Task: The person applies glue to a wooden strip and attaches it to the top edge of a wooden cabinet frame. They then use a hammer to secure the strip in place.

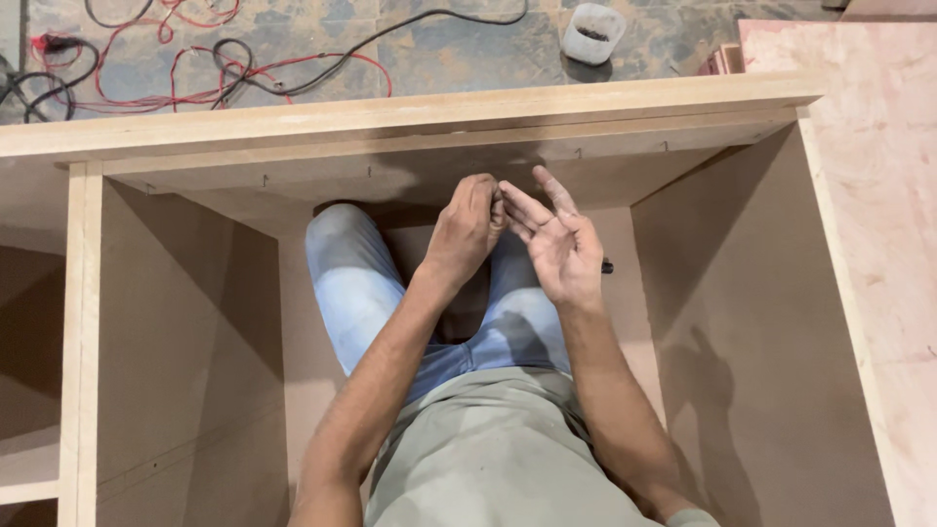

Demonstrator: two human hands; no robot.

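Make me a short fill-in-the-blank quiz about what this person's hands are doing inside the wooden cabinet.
1. The left hand is curled into a loose ____.
2. The right hand is held open with its ____ turned up.
3. Both hands sit above the person's legs in light blue ____.
4. On the floor beyond the cabinet lie red and black ____.

Missing words: fist; palm; jeans; cables

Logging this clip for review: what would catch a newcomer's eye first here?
At centre, the left hand curls closed against the fingers of the open right hand. Both are raised inside a bare wooden cabinet frame. Beyond it, red and black cables and a white cup lie on the floor.
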